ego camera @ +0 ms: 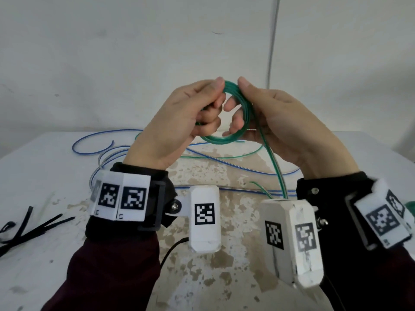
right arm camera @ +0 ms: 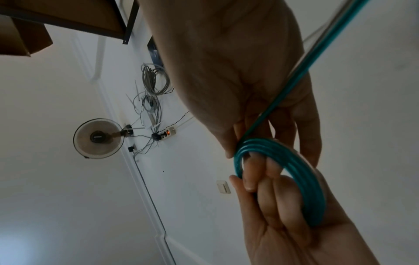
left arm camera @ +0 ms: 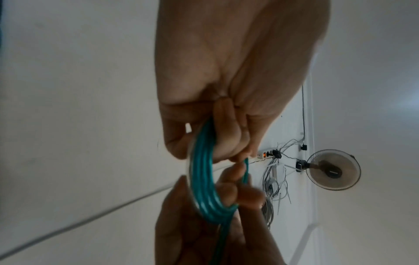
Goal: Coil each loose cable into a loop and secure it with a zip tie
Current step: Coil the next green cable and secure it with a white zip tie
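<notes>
A green cable coil (ego camera: 221, 140) of several turns is held up above the table between both hands. My left hand (ego camera: 215, 99) grips its left side, thumb on top and fingers curled through the loop. My right hand (ego camera: 238, 97) pinches the right side, thumb on top and fingers inside the ring. The coil's loose tail (ego camera: 272, 162) drops from the right hand toward the table. The left wrist view shows the turns of the coil (left arm camera: 201, 179) stacked side by side. In the right wrist view the coil (right arm camera: 283, 159) rings the fingers of both hands.
Loose blue cables (ego camera: 226, 164) and a thin green one (ego camera: 224, 156) sprawl across the stained white table (ego camera: 45, 176). Several black zip ties (ego camera: 38, 227) lie at the left near the front edge. A white wall stands close behind the table.
</notes>
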### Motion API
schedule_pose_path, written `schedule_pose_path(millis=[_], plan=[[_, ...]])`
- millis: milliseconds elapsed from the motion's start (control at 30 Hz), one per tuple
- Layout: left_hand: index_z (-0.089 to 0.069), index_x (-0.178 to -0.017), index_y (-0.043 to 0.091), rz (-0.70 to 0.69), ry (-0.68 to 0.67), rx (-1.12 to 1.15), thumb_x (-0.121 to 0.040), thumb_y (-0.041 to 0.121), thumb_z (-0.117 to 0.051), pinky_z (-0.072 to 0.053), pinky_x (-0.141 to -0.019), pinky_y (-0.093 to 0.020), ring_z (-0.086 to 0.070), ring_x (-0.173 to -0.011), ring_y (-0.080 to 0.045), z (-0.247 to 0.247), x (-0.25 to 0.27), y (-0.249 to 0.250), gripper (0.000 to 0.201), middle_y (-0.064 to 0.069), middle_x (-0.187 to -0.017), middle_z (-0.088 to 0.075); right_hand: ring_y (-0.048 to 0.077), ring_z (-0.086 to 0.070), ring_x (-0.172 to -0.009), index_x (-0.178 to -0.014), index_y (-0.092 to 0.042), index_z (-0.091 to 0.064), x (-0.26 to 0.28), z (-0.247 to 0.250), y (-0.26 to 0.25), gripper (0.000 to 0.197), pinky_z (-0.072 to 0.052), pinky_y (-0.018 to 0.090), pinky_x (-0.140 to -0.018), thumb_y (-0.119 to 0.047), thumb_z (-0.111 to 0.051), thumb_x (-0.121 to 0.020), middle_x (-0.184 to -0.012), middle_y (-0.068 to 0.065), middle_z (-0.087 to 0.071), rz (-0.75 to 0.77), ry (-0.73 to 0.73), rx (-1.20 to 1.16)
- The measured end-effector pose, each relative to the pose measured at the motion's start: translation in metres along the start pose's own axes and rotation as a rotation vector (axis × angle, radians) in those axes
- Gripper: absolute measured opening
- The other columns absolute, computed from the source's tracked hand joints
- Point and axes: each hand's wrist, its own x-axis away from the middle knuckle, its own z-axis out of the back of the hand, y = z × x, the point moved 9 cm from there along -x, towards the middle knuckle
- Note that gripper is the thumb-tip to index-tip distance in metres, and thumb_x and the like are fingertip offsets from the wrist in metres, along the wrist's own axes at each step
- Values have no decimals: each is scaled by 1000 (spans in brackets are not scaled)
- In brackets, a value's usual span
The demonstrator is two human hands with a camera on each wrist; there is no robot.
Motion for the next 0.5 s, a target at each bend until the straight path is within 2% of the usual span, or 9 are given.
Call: schedule_pose_path(millis=[67, 133, 200, 300, 333, 400, 467, 500], plan=[[-42, -71, 12, -40, 80, -6, -103, 24, -36, -15, -46, -21, -14, -46, -10, 5, -1, 3, 34, 1, -57, -16, 13, -64, -62, -83, -10, -64, 1, -1, 1, 41, -55, 23, -68, -31, -35, -102, -60, 2, -65, -3, -27, -40], [-42, -72, 11, -53, 130, 0, -103, 23, -36, -16, -45, -20, -15, -45, -10, 8, -1, 1, 34, 6, -52, -19, 14, -65, -66, -83, -8, -62, 0, -1, 4, 41, -55, 23, -74, -27, -32, -103, -61, 2, -65, -12, -47, -74], [-43, -73, 10, -28, 116, 37, -103, 22, -36, -21, -43, -19, -20, -41, -9, 5, -3, -2, 33, 7, -49, -22, 15, -59, -61, -79, -9, -55, -1, 1, 5, 39, -51, 22, -73, -26, -30, -103, -51, -2, -52, -6, -29, -94], [-44, -70, 10, 111, -12, 64, -100, 25, -37, -36, -46, -21, -38, -35, -16, -6, -2, -12, 34, 0, -47, -29, 13, -40, -50, -74, -10, -48, -2, 0, 5, 37, -36, 26, -69, -26, -32, -103, -46, -9, -31, 9, -24, -36], [-43, -69, 11, 152, -52, 43, -100, 27, -37, -34, -49, -22, -38, -35, -16, -7, 0, -14, 35, -1, -49, -28, 12, -36, -49, -73, -10, -49, -2, -2, 5, 37, -34, 27, -68, -26, -33, -103, -46, -10, -29, 9, -35, 3], [-41, -69, 12, 158, -62, 7, -100, 28, -37, -19, -59, -31, -30, -37, -12, -4, 2, -15, 35, 2, -52, -29, 12, -39, -48, -73, -10, -52, -2, -6, 7, 39, -40, 30, -71, -28, -34, -103, -45, -9, -32, 4, -41, 34], [-41, -70, 13, 104, 0, 40, -101, 26, -36, -12, -66, -36, -22, -39, -8, 5, 1, -10, 35, 6, -53, -30, 14, -49, -52, -75, -11, -57, -3, -7, 9, 42, -48, 35, -80, -31, -33, -103, -47, -5, -42, -13, -24, -2], [-41, -70, 13, 82, 38, 73, -102, 26, -35, -12, -66, -36, -21, -39, -7, 8, 0, -9, 35, 7, -51, -28, 14, -53, -55, -76, -12, -58, -4, -8, 10, 43, -50, 34, -81, -32, -31, -103, -48, -4, -46, -23, -18, -36]])
